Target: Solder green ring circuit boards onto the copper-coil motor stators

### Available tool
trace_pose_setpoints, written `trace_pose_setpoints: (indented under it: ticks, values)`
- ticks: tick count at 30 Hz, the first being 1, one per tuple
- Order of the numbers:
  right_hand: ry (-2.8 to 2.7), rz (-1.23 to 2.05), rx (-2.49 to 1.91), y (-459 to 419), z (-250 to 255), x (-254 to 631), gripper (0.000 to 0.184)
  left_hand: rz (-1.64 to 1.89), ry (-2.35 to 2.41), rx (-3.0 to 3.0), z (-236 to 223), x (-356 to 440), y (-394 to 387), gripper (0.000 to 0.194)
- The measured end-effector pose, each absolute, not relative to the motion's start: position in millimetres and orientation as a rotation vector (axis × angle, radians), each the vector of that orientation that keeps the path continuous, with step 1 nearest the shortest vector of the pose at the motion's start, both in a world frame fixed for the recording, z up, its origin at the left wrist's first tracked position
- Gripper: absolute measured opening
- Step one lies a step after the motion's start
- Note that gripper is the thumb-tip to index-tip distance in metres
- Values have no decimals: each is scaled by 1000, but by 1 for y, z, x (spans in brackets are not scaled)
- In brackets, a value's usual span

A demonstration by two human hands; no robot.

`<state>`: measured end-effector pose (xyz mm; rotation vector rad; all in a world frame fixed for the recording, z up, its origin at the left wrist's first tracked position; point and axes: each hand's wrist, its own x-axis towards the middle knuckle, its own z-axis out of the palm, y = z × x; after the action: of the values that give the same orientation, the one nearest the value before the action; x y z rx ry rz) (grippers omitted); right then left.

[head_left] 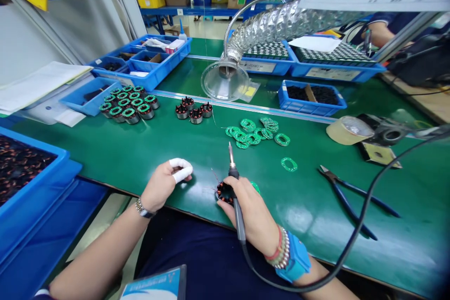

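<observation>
Gripping a wound core (222, 192) near the edge of the surface (123, 154), the right hand (255, 211) also holds the soldering iron (240, 222) tip-outward, likely for safety, while the left hand (167, 180) is pinched together, any contents unclear.

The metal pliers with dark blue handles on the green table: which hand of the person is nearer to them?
Right. The right hand, holding a dark-handled soldering iron, is left of the pliers, apart from them; the left hand is farther left.

Blue shelving (161, 11) stands on a pale floor (213, 29) beyond the green workbench (91, 150).
</observation>
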<state>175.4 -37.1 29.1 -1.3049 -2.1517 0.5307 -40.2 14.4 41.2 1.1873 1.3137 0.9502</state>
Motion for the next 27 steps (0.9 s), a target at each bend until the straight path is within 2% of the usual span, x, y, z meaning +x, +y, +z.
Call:
trace_pose_setpoints:
  ticks: [3, 7, 9, 11, 13, 15, 18, 22, 25, 27]
  values:
    - [-2118, 490, -1339, -37, 27, 173, 37, 948, 1316, 1063, 33, -32, -8, 22]
    - [-2022, 494, -1375, -41, 27, 168, 43, 847, 1248, 1324, 17, -2, -40, 49]
    - [-1986, 564, -1361, -44, 30, 171, 47, 838, 1222, 1390, 13, 8, -40, 54]
    - [-1960, 595, -1360, -47, 35, 182, 48, 797, 1143, 1351, 13, 10, -30, 49]
    - [-1925, 480, -1411, -47, 38, 205, 46, 729, 1014, 1244, 16, 7, -14, 46]
    - [-1844, 144, -1526, -45, 37, 242, 43, 652, 901, 1127, 21, 2, 2, 48]
    - [-1729, -188, -1812, -41, 26, 314, 58, 566, 812, 1004, 27, -2, 18, 52]
    - [-1728, -260, -2169, -46, 1, 395, 64, 573, 808, 936, 26, 2, 21, 52]
    - [-1720, -240, -2196, -55, -13, 421, 81, 688, 938, 939, 21, 7, 15, 38]
    - [-1742, -234, -2173, -59, -15, 423, 76, 759, 1012, 918, 19, 10, 11, 30]
